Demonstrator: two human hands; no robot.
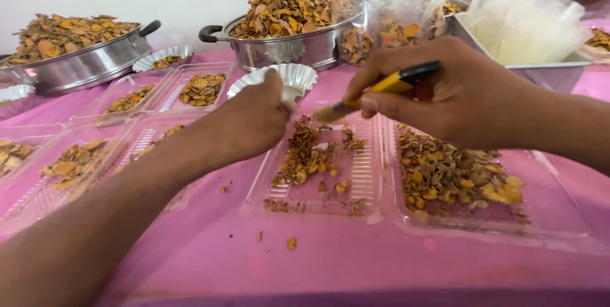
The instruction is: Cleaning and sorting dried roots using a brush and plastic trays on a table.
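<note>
My right hand [438,88] grips a small brush [381,88] with a yellow and black handle, its bristle tip pointing left over a clear plastic tray [365,180]. That tray holds a scatter of dried orange-brown chips [305,154]. My left hand [251,119] is closed, fingers pinched together above the tray's far left corner, next to a fluted metal cup [298,78]; what it pinches cannot be seen. A second clear tray [546,215] on the right holds a fuller pile of chips [451,177].
Several clear trays with chips [200,88] lie at the left on the pink cloth [356,262]. Two steel pots [292,46] [76,65] heaped with chips stand at the back. A steel tray with clear bags [527,24] sits at the back right.
</note>
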